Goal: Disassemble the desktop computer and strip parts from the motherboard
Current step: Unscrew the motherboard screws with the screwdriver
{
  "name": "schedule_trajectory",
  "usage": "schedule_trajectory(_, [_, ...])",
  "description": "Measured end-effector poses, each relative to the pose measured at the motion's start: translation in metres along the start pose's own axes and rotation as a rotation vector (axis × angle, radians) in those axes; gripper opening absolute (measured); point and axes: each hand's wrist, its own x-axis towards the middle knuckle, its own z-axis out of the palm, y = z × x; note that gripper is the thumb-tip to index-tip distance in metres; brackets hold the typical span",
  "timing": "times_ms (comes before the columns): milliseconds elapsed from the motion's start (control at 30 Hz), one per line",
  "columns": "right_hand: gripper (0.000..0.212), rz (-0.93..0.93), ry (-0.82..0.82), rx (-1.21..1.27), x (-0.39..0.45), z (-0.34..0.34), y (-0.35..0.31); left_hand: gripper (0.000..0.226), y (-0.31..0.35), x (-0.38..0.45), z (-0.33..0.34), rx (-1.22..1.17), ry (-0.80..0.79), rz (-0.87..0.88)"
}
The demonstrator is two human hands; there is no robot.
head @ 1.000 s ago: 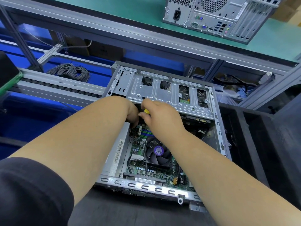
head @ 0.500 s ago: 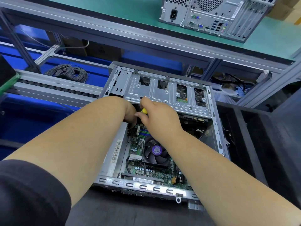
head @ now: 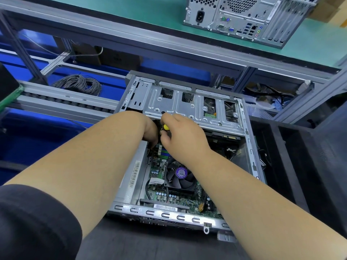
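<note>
Between the earlier frames and this one, little had shifted: both hands remained at the same corner of the open case, and the yellow tool end showed slightly more clearly between them.

Head view. Right hand point(head: 183, 134) curled around a tool with a yellow end point(head: 166, 127), presumably a screwdriver; its shaft was hidden, so the point of contact could not be seen. Left hand point(head: 150, 131) reached down beside it, fingers lost in shadow; whether it gripped anything could not be told. Probably it steadied a part or cable while the right hand worked a fastener.

Desktop computer point(head: 249, 147) lay on its side, panel off, so that the board faced up for access. Drive cage point(head: 187, 107) spanned the far end, just beyond the knuckles. Motherboard point(head: 157, 166) lay below and nearer than the grip, with the CPU fan point(head: 180, 175) partly under the right wrist, apparently still mounted.

A second computer point(head: 244, 17) stood on the green bench above, well apart; a grey cable coil point(head: 78, 84) lay to the left.
</note>
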Motion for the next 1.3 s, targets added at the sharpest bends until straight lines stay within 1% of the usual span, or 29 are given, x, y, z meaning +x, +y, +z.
schedule_trajectory(100, [0.027, -0.018, 0.009, 0.011, 0.001, 0.000, 0.001, 0.017, -0.001, -0.002, -0.001, -0.035, 0.020, -0.026])
schedule_trajectory(167, [0.025, -0.027, 0.011, -0.001, 0.002, 0.000, 0.002, 0.016, 0.002, -0.003, -0.001, -0.079, 0.028, -0.042])
schedule_trajectory(200, [0.024, -0.022, 0.013, 0.001, 0.002, 0.001, 0.002, 0.013, 0.004, -0.002, 0.000, -0.104, 0.016, -0.052])
schedule_trajectory(267, [0.025, -0.004, 0.024, 0.016, 0.002, 0.001, 0.002, 0.017, 0.006, -0.002, 0.000, -0.137, -0.022, -0.065])
schedule_trajectory(400, [0.020, -0.013, 0.029, -0.039, 0.001, 0.000, 0.002, 0.023, 0.007, -0.003, 0.000, -0.124, -0.020, -0.070])
schedule_trajectory(500, [0.018, 0.005, -0.001, 0.008, 0.000, 0.000, 0.002, 0.018, 0.006, -0.003, 0.000, -0.051, 0.001, -0.022])
schedule_trajectory(533, [0.018, 0.002, -0.006, 0.031, 0.000, 0.000, 0.002, 0.014, 0.004, -0.005, 0.000, -0.044, 0.018, -0.014])
schedule_trajectory(600, [0.023, -0.006, -0.008, 0.056, 0.000, -0.001, 0.001, 0.014, -0.001, -0.008, -0.002, -0.034, 0.031, -0.024])
schedule_trajectory(667, [0.026, -0.014, -0.009, 0.047, 0.001, 0.000, 0.002, 0.017, -0.002, -0.010, -0.003, -0.052, 0.033, -0.038])
schedule_trajectory(733, [0.023, -0.013, 0.000, 0.029, 0.002, 0.001, 0.003, 0.016, 0.001, -0.009, -0.002, -0.100, 0.026, -0.054])
schedule_trajectory(867, [0.021, 0.015, 0.013, 0.048, 0.001, 0.000, 0.003, 0.022, 0.008, -0.011, -0.003, -0.085, -0.016, -0.068])
schedule_trajectory(967, [0.018, 0.004, -0.003, 0.010, 0.001, -0.002, 0.005, 0.015, 0.010, -0.012, -0.002, -0.082, -0.017, -0.056])
schedule_trajectory(1033, [0.016, 0.012, -0.021, 0.011, 0.001, -0.003, 0.005, 0.016, 0.010, -0.010, -0.002, -0.074, -0.030, -0.032])
schedule_trajectory(1067, [0.017, 0.010, -0.026, 0.030, 0.001, -0.003, 0.004, 0.018, 0.008, -0.010, -0.002, -0.075, -0.026, -0.027])
schedule_trajectory(1133, [0.018, 0.000, -0.022, 0.066, 0.001, -0.005, 0.004, 0.014, 0.005, -0.010, -0.002, -0.076, 0.003, -0.033])
schedule_trajectory(1200, [0.025, -0.005, -0.016, 0.080, 0.002, -0.006, 0.004, 0.015, 0.002, -0.010, -0.003, -0.080, 0.021, -0.048])
schedule_trajectory(1300, [0.025, -0.005, -0.014, 0.031, 0.003, -0.003, 0.005, 0.014, 0.006, -0.011, -0.002, -0.124, -0.007, -0.058])
